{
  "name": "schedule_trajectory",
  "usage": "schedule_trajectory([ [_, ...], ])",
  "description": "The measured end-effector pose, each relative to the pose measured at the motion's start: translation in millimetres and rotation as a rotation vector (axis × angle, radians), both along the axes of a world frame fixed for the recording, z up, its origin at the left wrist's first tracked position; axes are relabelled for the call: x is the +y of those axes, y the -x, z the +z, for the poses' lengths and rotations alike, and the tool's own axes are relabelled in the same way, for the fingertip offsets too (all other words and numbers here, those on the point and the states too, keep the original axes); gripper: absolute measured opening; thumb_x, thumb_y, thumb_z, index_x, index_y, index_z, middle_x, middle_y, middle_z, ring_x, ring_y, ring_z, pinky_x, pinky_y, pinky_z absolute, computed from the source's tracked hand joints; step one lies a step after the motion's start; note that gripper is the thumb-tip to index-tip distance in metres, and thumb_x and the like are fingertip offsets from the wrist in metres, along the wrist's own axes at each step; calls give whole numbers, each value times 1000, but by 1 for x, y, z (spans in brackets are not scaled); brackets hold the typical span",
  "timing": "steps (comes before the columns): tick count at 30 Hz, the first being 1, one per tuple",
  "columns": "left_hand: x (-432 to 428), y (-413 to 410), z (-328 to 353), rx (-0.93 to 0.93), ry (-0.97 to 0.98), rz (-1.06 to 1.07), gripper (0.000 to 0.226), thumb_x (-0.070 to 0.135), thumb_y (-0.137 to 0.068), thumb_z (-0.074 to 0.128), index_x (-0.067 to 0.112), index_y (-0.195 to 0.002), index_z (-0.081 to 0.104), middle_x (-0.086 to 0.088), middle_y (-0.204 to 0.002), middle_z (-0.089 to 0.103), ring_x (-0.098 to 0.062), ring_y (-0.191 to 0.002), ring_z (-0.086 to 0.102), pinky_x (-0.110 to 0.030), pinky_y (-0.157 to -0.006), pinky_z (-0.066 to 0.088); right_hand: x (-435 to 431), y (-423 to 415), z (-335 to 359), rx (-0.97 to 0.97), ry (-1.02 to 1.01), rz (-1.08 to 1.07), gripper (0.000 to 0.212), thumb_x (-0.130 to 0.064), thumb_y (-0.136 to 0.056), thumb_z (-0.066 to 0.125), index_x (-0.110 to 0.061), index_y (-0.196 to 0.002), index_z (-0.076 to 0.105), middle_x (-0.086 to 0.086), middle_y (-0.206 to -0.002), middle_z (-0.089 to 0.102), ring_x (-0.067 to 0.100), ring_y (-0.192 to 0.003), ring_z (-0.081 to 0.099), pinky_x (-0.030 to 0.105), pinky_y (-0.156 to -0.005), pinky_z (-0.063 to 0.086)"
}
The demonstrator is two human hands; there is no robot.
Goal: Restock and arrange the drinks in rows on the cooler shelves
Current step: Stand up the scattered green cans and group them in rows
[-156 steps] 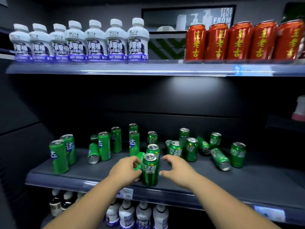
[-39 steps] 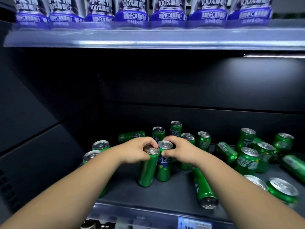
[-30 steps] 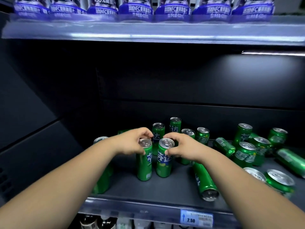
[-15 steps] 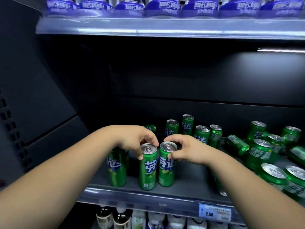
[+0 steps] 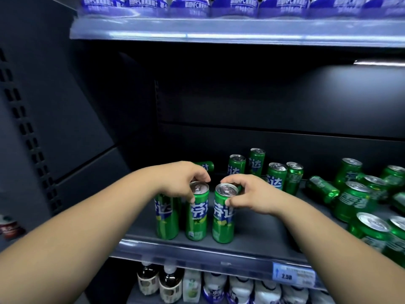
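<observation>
Three tall green cans stand in a row at the front left of the middle shelf (image 5: pixel 252 244). My left hand (image 5: pixel 182 183) grips the top of the middle can (image 5: pixel 197 216). My right hand (image 5: pixel 245 194) pinches the top of the right can (image 5: pixel 222 218), thumb on its side. The third can (image 5: pixel 166 216) stands just left of them, partly hidden behind my left hand. More green cans stand behind (image 5: pixel 276 174), one lies on its side at the back (image 5: pixel 206 165), and stubbier green cans (image 5: pixel 350 202) crowd the right, some toppled.
The upper shelf (image 5: pixel 219 31) carries a row of purple-labelled white bottles (image 5: pixel 190 5). Below, bottles (image 5: pixel 171 284) fill the bottom shelf. A price tag (image 5: pixel 293 276) sits on the shelf's front rail. The cooler's dark side wall (image 5: pixel 54 128) closes in the left.
Both hands drew the two cans forward and left to the shelf's front edge, beside a third standing can. The view shifted left and closer.
</observation>
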State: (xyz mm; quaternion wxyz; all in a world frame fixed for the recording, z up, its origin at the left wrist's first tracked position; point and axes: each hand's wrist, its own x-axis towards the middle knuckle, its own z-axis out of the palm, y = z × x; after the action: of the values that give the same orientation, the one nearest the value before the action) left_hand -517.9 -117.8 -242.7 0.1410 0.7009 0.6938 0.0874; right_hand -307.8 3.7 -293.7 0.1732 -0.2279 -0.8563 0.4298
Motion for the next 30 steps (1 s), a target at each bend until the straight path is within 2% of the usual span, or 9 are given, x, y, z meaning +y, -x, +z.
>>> schedule_trajectory([
  [4, -2, -3, 0, 55, 19, -11, 70, 38, -68, 87, 36, -131, 56, 10, -123, 62, -11, -109, 59, -31, -97, 47, -8, 4, 1, -22, -53, 30, 41, -17, -71, 82, -27, -108, 69, -2, -103, 72, 5, -80, 64, 37, -80, 54],
  [8, -4, -8, 4, 192, -48, 7, 61, 45, -70, 83, 40, -126, 59, 19, -116, 63, -5, -100, 55, -26, -87, 40, -14, 7, 2, -18, -59, 56, 40, -19, -71, 81, -27, -108, 69, -2, -104, 72, 7, -90, 65, 40, -88, 55],
  [10, -5, -8, 9, 225, -3, -12, 61, 46, -71, 83, 40, -127, 59, 21, -109, 61, -3, -97, 52, -26, -86, 36, -14, 6, 2, -21, -63, 58, 39, -17, -72, 81, -26, -108, 69, -1, -104, 72, 7, -89, 65, 39, -88, 55],
  [16, -13, -2, 15, 182, 56, -7, 59, 40, -72, 84, 39, -126, 61, 23, -100, 60, 0, -92, 54, -24, -85, 39, -16, 6, 1, -9, -8, 76, 41, -14, -73, 82, -27, -110, 69, 3, -107, 72, 5, -82, 63, 33, -77, 52],
  [19, -14, -1, 15, 138, 59, 6, 54, 36, -75, 83, 39, -125, 62, 31, -85, 55, 13, -80, 50, -23, -79, 36, -17, 11, 0, -9, -5, 94, 44, -24, -68, 81, -31, -109, 69, 0, -106, 72, 9, -88, 64, 42, -83, 54],
  [21, -15, -1, 15, 135, 52, 20, 52, 34, -77, 82, 42, -125, 62, 30, -88, 59, 8, -85, 53, -25, -84, 40, -18, 15, -1, -3, -8, 94, 45, -29, -64, 80, -32, -108, 69, 0, -106, 72, 13, -89, 63, 47, -86, 55],
  [23, -15, 2, 13, 132, 48, 38, 51, 34, -78, 81, 46, -124, 62, 24, -99, 64, -4, -97, 59, -29, -92, 44, -17, 18, -4, 14, 11, 92, 43, -26, -65, 79, -29, -107, 69, 5, -104, 72, 15, -84, 62, 48, -78, 55],
  [27, -11, 8, 6, 142, 15, 71, 52, 39, -78, 80, 51, -123, 59, 20, -105, 63, -12, -106, 58, -32, -99, 44, -14, 25, -8, 39, 47, 44, 38, -12, -74, 78, -24, -109, 69, -1, -85, 68, 14, -65, 57, 30, -61, 47],
  [30, -3, 6, 5, 204, -26, 91, 54, 41, -81, 76, 47, -131, 56, 15, -116, 62, -12, -111, 53, -29, -99, 38, -5, 31, -8, 16, -4, -5, 42, -8, -79, 77, -21, -117, 67, -8, -85, 67, -3, -59, 56, 20, -61, 45],
])
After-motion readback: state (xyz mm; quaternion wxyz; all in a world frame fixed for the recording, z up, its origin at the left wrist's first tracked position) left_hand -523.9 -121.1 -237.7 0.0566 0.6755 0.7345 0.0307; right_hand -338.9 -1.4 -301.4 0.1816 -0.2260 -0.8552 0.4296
